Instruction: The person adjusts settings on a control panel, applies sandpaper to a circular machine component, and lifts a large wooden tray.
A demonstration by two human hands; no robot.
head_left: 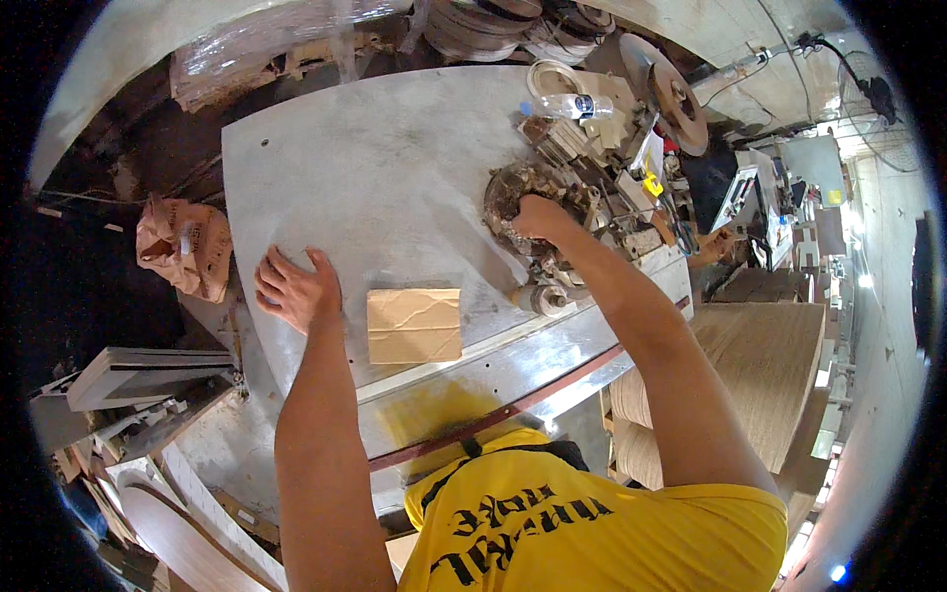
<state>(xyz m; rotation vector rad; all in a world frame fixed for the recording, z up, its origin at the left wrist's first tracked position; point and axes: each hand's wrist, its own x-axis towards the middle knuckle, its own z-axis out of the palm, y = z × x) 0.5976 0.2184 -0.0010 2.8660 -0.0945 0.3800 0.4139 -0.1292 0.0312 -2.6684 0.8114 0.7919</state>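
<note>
My left hand (296,290) lies on the grey metal tabletop (385,187), fingers spread and nothing in them. To its right, a small flat piece of brown cardboard (414,327) with a torn, creased surface rests near the table's front edge. My right hand (545,217) reaches into a round, dirty container (501,202) full of small bits. Its fingers are curled downward among the bits, and what they hold is hidden. A roll of tape (544,299) sits just nearer to me than that container.
Loose blocks, scraps and tools (636,192) crowd the table's right side. A plastic bottle (570,107) lies behind them, near a large disc (676,104). Stacked brown sheets (750,365) stand at right. A crumpled paper bag (184,247) is beyond the left edge.
</note>
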